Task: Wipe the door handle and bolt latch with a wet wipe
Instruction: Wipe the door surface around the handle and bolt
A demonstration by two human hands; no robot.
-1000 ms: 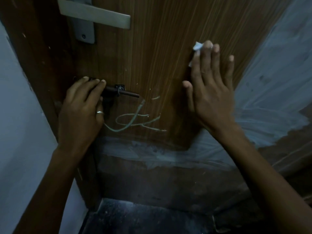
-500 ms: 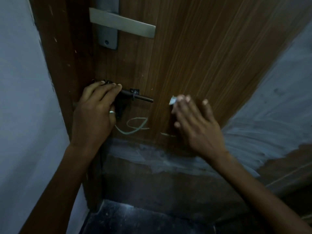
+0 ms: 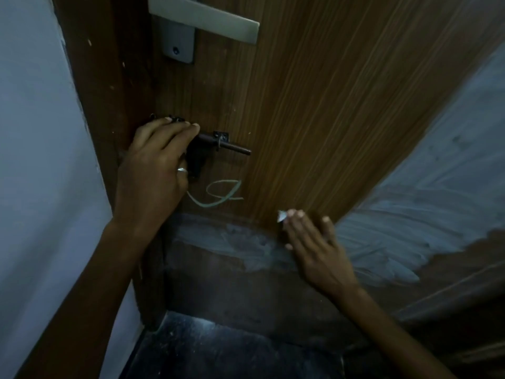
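- Left hand (image 3: 155,170): fingers curled over left end of bolt latch (image 3: 228,145), gripping it.
- Right hand (image 3: 314,248): fingers straight, pressing wet wipe (image 3: 281,216) flat against door (image 3: 314,105).

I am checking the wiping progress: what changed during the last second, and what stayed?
The right hand slid down the door, pressing the wipe flat, from above the bolt latch level to below it. Nothing was taken or released. The left hand still holds the bolt latch; the door handle is untouched.
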